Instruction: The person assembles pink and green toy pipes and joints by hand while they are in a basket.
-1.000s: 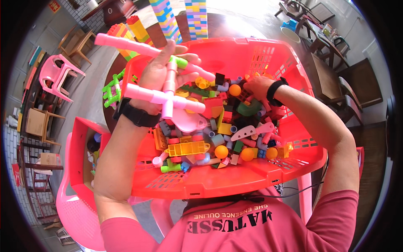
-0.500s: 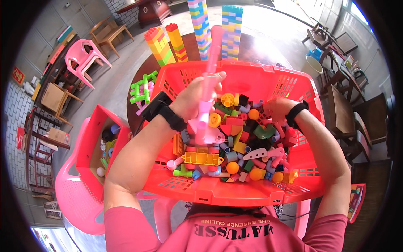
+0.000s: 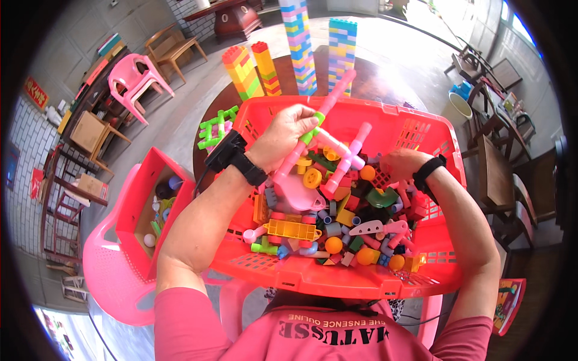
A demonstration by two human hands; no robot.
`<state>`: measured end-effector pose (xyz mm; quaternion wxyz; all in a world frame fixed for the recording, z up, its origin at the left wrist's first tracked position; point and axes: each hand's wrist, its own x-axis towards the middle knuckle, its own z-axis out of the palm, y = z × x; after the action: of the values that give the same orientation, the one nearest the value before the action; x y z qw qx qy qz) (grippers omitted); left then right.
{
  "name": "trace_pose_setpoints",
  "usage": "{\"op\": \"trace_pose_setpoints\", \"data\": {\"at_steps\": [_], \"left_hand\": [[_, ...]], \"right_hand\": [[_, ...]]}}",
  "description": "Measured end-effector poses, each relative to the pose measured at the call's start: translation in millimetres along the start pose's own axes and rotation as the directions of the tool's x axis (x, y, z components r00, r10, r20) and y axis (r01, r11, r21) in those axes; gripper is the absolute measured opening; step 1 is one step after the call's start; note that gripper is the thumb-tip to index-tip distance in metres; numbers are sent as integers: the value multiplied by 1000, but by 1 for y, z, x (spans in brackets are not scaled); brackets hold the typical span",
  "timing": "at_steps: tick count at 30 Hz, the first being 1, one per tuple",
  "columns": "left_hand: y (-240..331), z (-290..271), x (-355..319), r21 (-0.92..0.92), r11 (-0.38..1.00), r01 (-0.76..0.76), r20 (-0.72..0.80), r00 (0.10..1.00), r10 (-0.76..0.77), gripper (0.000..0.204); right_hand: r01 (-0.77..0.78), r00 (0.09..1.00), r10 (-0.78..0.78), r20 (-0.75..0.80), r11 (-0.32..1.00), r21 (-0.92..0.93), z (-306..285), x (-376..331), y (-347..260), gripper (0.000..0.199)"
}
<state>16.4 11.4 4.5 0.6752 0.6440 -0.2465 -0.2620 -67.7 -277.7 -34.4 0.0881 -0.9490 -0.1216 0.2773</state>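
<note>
Pink-green tube frame (image 3: 332, 145) pinched in my left hand (image 3: 286, 133) over red basket (image 3: 337, 283); right hand (image 3: 404, 163) inside, can't tell grip.

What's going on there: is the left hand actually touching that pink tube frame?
Touching: the head view plainly shows the left hand gripping the pink tube frame at its green joint.
</note>
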Motion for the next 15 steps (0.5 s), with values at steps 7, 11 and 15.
{"op": "trace_pose_setpoints", "data": {"at_steps": [7,11,15], "left_hand": [[78,-103,-34,6,863,-505,-487,752,444,21],[65,-178,-57,77,889,-452,-718,594,364,17],[6,-221,-65,106,965,-239,-765,600,233,20]], "right_hand": [[55,998,-56,-35,998,-6,6,4,7,29],[107,993,-113,-44,988,-112,15,6,8,28],[105,993,-108,-36,992,-73,15,5,-1,32]]}}
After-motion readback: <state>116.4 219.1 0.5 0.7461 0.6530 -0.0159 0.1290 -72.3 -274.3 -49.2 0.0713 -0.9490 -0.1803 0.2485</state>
